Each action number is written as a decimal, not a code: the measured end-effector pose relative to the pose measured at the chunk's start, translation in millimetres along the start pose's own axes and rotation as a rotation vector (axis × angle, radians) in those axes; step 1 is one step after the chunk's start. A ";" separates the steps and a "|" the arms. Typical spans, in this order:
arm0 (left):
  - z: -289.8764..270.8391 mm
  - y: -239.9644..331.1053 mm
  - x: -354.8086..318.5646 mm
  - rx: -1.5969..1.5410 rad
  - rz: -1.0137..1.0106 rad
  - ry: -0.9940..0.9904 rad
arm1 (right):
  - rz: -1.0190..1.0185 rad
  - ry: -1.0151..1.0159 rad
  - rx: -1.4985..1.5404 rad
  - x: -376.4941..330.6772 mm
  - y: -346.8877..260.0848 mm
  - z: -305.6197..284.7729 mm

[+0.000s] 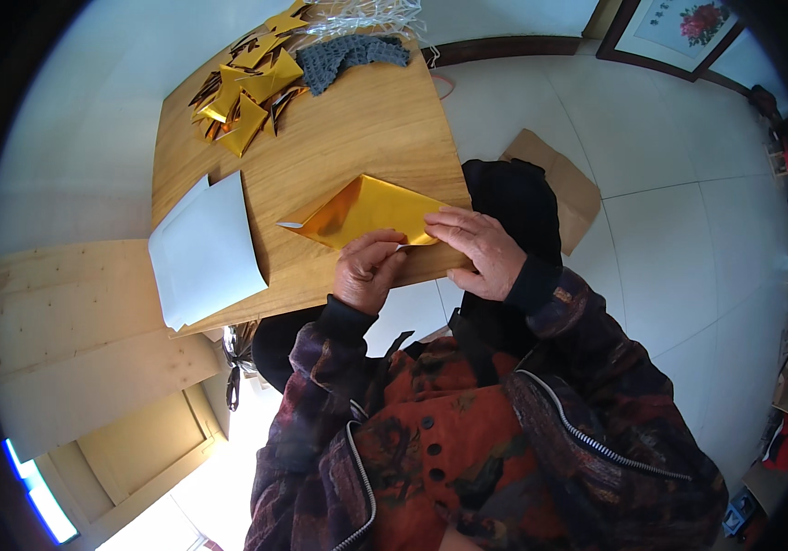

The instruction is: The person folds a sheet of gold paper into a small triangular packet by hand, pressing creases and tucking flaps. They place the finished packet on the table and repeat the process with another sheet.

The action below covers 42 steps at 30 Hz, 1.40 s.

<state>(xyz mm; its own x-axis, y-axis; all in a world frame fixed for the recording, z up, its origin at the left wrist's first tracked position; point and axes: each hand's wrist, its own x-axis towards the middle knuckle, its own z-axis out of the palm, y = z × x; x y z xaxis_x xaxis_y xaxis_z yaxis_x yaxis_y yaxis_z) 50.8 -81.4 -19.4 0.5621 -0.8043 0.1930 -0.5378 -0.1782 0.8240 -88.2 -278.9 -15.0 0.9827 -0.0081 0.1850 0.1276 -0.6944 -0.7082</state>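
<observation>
A sheet of shiny gold foil paper (pixel 371 211) with a white underside lies partly folded near the table's front right edge. Its left corner is turned up, showing a little white. My left hand (pixel 371 269) pinches the near edge of this sheet between thumb and fingers. Resting on the sheet's right end is my right hand (pixel 481 250), its fingers stretched out flat and its thumb apart at the table edge. To the left lies a stack of white-backed sheets (pixel 208 253), with corners slightly out of line.
A pile of folded gold foil pieces (pixel 245 92) covers the far left of the wooden table (pixel 339 138). Beside it are a grey knitted cloth (pixel 353 60) and crumpled clear plastic (pixel 366 14). Brown cardboard (pixel 559 184) lies on the tiled floor to the right.
</observation>
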 end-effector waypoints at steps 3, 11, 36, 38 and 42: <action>-1.3 2.3 2.8 -0.107 -0.120 0.008 | 0.007 0.174 0.021 6.5 4.9 -1.2; -2.7 -5.9 19.7 -0.094 -0.234 0.151 | 0.123 0.413 -0.074 19.8 11.8 4.2; 6.0 10.7 58.0 0.542 -0.230 0.182 | 0.250 0.458 -0.185 42.1 3.0 4.2; 5.9 8.7 58.7 0.544 -0.202 0.189 | 0.252 0.461 -0.193 42.9 3.7 4.8; 5.9 7.1 58.8 0.513 -0.230 0.200 | 0.268 0.452 -0.203 44.2 3.9 5.5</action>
<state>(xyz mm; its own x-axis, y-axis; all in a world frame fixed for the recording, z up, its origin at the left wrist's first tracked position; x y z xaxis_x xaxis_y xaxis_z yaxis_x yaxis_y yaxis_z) 76.3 -133.3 -5.4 0.7807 -0.5991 0.1776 -0.5951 -0.6261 0.5038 -43.6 -278.0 -13.3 0.8162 -0.4800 0.3216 -0.1913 -0.7497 -0.6335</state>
